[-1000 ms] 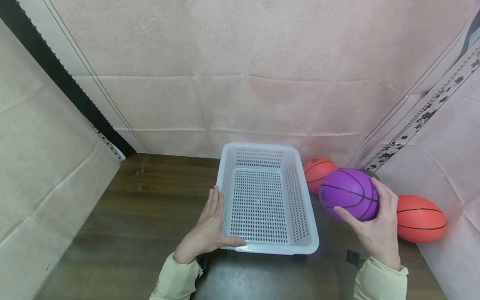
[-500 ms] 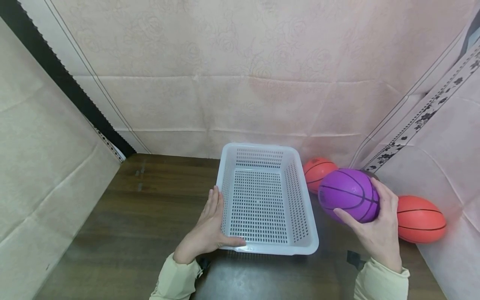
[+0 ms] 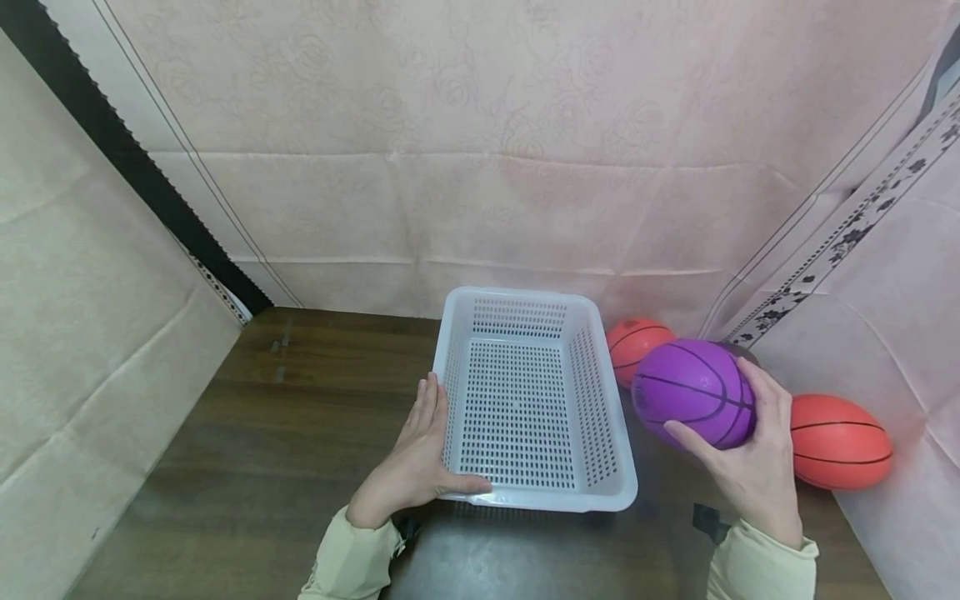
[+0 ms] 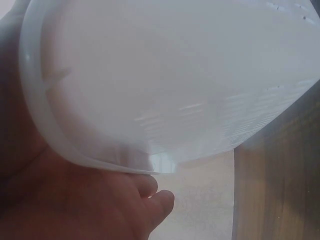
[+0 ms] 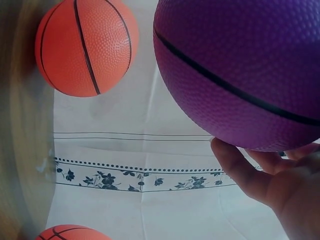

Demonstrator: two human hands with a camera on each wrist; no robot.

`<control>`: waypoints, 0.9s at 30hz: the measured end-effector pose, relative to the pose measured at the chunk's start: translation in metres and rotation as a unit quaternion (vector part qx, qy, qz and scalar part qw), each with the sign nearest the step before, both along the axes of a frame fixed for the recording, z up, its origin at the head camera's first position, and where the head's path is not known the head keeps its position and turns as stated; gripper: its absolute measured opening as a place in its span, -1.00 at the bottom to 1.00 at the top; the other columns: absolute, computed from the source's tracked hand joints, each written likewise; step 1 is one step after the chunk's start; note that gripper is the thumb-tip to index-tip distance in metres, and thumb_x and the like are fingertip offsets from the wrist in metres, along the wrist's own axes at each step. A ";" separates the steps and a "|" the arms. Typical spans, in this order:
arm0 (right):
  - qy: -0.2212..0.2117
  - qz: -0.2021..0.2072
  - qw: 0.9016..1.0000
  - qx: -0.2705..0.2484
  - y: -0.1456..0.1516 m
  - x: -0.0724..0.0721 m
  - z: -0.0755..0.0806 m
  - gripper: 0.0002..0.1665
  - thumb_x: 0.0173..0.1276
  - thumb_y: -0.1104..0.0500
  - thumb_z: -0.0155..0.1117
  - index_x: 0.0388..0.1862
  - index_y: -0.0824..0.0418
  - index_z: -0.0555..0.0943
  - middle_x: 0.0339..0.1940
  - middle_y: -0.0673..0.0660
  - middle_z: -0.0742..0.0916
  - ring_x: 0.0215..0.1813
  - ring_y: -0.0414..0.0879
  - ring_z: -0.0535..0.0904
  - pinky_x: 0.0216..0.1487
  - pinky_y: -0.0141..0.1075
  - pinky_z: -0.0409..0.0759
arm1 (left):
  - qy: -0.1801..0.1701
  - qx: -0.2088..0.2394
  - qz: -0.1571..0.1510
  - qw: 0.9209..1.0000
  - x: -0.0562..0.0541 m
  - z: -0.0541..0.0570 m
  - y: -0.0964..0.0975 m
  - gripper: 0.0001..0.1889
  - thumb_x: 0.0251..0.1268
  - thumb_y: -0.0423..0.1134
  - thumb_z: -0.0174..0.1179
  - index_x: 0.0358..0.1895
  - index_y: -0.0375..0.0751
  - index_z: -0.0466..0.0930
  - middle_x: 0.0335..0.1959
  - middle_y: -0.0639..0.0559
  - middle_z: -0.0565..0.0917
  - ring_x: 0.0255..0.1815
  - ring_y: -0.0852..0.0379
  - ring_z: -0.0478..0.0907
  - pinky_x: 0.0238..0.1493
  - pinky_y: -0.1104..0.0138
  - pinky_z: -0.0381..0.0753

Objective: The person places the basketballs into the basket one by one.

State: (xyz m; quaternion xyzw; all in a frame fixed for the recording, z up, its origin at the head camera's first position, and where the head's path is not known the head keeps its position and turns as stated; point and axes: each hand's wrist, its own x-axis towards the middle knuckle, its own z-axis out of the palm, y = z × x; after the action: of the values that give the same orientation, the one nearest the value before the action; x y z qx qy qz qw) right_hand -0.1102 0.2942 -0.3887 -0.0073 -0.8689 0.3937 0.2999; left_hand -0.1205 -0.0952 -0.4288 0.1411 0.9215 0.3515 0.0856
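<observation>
A white perforated plastic basket (image 3: pixel 517 400) stands on the dark wooden table. My left hand (image 3: pixel 412 454) rests at its near left corner, fingers straight along the left side and thumb lying over the front rim. In the left wrist view the basket's pale wall (image 4: pixel 150 75) fills most of the picture, with fingertips (image 4: pixel 162 202) just past the rim. To the right of the basket, my right hand (image 3: pixel 750 458) holds a purple toy basketball (image 3: pixel 693 392) between thumb and fingers. In the right wrist view, fingers (image 5: pixel 235 162) touch the underside of the purple ball (image 5: pixel 240 70).
An orange-red basketball (image 3: pixel 636 346) lies behind the purple one, close to the basket's far right side. Another orange-red basketball (image 3: pixel 840 442) sits by the right cloth wall (image 3: pixel 892 333). Dark tape (image 3: pixel 708 521) is stuck on the table (image 3: pixel 300 467) near the right sleeve.
My right hand and the purple ball have shifted very slightly left and toward me. The left hand and basket have stayed in place.
</observation>
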 end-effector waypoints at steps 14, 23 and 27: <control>0.005 0.016 1.000 0.002 -0.002 0.002 0.003 0.35 -0.39 0.28 0.74 0.47 -0.19 0.30 0.40 -0.04 0.36 0.31 -0.26 0.26 0.20 -0.52 0.20 | 0.005 -0.001 -0.004 1.000 -0.001 -0.002 0.000 0.55 -0.35 0.42 0.45 0.51 -0.35 -0.44 0.52 -0.06 -0.60 0.53 -0.03 -0.61 0.47 -0.07 -0.27; 0.013 0.025 1.000 0.007 -0.005 0.004 0.005 0.35 -0.42 0.28 0.74 0.46 -0.14 0.32 0.42 -0.06 0.36 0.34 -0.24 0.25 0.21 -0.52 0.20 | 0.001 0.003 -0.003 1.000 -0.001 -0.001 0.000 0.55 -0.36 0.43 0.44 0.51 -0.34 -0.44 0.51 -0.03 -0.62 0.52 0.04 -0.65 0.47 -0.06 -0.29; 0.016 0.031 0.999 0.006 -0.006 0.004 0.006 0.35 -0.42 0.28 0.75 0.46 -0.13 0.32 0.41 -0.06 0.37 0.35 -0.24 0.25 0.22 -0.52 0.20 | 0.003 0.001 -0.003 1.000 -0.001 -0.001 0.000 0.55 -0.36 0.44 0.44 0.51 -0.35 -0.44 0.51 -0.05 -0.61 0.52 0.02 -0.64 0.47 -0.06 -0.28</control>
State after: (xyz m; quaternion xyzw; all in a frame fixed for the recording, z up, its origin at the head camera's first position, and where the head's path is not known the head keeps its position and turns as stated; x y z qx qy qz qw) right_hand -0.1059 0.2883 -0.3830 0.0274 -0.8661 0.3980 0.3012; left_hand -0.1215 -0.0953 -0.4301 0.1451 0.9211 0.3514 0.0840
